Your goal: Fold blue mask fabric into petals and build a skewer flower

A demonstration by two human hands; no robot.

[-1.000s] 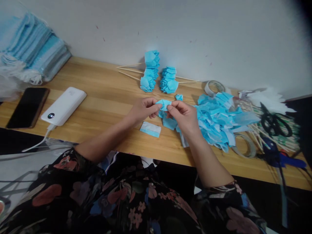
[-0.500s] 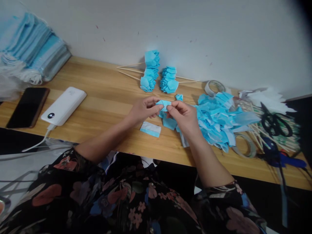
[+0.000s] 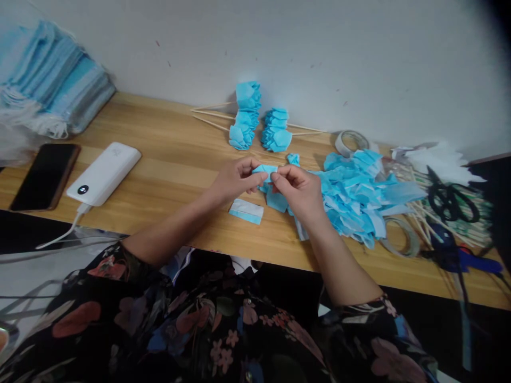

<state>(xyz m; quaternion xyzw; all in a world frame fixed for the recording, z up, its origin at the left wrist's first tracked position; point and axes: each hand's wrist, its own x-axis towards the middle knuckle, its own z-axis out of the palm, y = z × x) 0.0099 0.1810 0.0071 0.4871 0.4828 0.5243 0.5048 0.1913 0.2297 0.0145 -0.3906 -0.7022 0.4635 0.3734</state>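
Between my two hands is a small folded piece of light-blue fabric point(image 3: 265, 169), held a little above the table. My left hand point(image 3: 238, 178) pinches its left end between thumb and fingers. At the right end, my right hand point(image 3: 298, 187) grips it the same way. Below my left hand lies a flat folded strip point(image 3: 246, 211), part white and part blue. A heap of loose blue fabric pieces point(image 3: 353, 194) sits right of my right hand. Just behind my hands is a small crumpled blue piece point(image 3: 293, 159).
Blue fabric flowers on sticks point(image 3: 244, 117) lie near the wall, with others point(image 3: 277, 130) beside them. At left are a phone point(image 3: 44, 177), a white power bank point(image 3: 104, 174) and stacked face masks point(image 3: 59, 74). Tape rolls point(image 3: 352, 142), black scissors point(image 3: 451, 199) and a blue-handled tool point(image 3: 479, 263) stand right.
Both hands and the folded blue fabric have shifted very slightly left. Each hand keeps its pinch on the piece, and the other things stay in place.
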